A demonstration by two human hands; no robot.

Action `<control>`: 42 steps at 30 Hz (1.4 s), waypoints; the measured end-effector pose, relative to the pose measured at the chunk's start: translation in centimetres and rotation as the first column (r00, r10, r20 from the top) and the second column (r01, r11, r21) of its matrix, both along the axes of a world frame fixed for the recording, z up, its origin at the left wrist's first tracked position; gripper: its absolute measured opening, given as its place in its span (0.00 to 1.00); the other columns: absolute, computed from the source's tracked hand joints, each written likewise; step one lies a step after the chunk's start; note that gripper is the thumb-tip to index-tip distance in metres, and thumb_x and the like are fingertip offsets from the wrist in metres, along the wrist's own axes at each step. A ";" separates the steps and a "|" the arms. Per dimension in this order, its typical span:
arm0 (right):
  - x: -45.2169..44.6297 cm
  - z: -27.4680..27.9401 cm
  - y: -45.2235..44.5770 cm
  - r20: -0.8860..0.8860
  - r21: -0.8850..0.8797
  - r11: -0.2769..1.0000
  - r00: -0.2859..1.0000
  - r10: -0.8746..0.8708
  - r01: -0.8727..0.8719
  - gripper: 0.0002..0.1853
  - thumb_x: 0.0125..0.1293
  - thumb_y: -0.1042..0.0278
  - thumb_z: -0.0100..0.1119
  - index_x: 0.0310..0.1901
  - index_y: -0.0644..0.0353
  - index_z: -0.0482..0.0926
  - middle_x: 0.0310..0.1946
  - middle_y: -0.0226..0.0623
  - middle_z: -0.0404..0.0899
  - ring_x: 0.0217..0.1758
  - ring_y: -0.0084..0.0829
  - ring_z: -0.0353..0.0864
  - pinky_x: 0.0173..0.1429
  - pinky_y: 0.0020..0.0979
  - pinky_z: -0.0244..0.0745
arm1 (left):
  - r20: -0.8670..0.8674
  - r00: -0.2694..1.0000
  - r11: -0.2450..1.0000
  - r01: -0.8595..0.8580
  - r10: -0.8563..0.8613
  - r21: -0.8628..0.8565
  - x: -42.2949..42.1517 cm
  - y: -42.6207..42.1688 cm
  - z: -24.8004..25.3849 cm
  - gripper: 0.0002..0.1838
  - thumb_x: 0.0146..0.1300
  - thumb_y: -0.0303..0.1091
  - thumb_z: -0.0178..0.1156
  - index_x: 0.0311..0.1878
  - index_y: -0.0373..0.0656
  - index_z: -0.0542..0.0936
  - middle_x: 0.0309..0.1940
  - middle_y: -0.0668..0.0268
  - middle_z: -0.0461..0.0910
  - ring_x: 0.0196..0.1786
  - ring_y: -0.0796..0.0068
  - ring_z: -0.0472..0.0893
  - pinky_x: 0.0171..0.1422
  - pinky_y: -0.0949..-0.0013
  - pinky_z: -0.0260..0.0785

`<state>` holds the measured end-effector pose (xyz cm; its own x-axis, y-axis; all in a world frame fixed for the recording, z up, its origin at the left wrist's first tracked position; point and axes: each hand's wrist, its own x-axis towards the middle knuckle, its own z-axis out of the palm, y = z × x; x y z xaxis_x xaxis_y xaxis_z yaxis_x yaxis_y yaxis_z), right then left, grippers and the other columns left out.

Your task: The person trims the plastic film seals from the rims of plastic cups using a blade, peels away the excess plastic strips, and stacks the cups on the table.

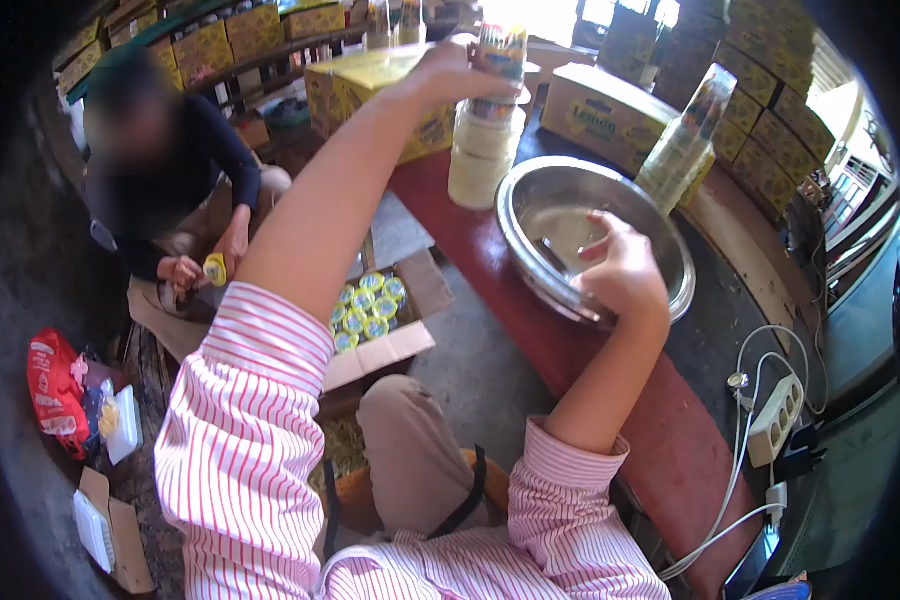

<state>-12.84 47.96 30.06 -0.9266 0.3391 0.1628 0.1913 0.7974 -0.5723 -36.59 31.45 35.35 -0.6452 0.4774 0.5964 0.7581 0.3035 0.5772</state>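
My left hand (448, 72) reaches far forward with its fingers wrapped round a printed plastic cup (501, 52). That cup is at the top of an upright stack of pale, translucent cups (483, 160) on the red-edged table. My right hand (625, 268) is over the near side of a wide steel bowl (672, 232), its fingers apart and reaching inside the rim. A small, shiny, spoon-like piece (555, 252) lies in the bowl by my fingers. Right of the bowl leans a tall stack of printed clear cups (688, 135).
Yellow lemon-print cartons (610, 118) stand along the table's far side. An open box of sealed cups (368, 312) is below on the left. A seated person (175, 170) holds a yellow-labelled cup (215, 268). A power strip (775, 420) with white cables lies at right.
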 end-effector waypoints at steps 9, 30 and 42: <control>0.3 0.6 -0.4 0.059 0.000 1.000 0.998 -0.009 0.009 0.36 0.36 0.81 0.54 0.56 0.61 0.69 0.41 0.41 0.78 0.46 0.35 0.78 0.51 0.30 0.72 | 0.328 0.907 0.962 0.223 -0.263 0.156 8.4 -1.6 -0.1 0.17 0.49 0.37 0.66 0.40 0.37 0.78 0.33 0.61 0.80 0.35 0.74 0.80 0.42 0.69 0.72; -0.5 -0.1 0.6 0.125 -0.090 0.995 0.991 0.045 -0.034 0.30 0.37 0.81 0.54 0.50 0.64 0.72 0.43 0.44 0.76 0.43 0.31 0.77 0.42 0.28 0.73 | 0.409 0.768 0.866 0.386 -0.493 0.319 5.5 -1.6 -2.5 0.35 0.54 0.44 0.63 0.57 0.31 0.62 0.44 0.57 0.76 0.46 0.72 0.77 0.51 0.65 0.69; -0.4 0.1 0.7 0.062 0.023 0.999 0.998 0.024 -0.025 0.22 0.35 0.80 0.57 0.40 0.62 0.79 0.35 0.40 0.80 0.41 0.32 0.79 0.47 0.29 0.73 | -0.093 0.991 0.806 -0.021 0.094 0.592 13.6 -10.7 -4.8 0.33 0.51 0.45 0.65 0.53 0.36 0.63 0.48 0.63 0.66 0.50 0.74 0.68 0.53 0.72 0.61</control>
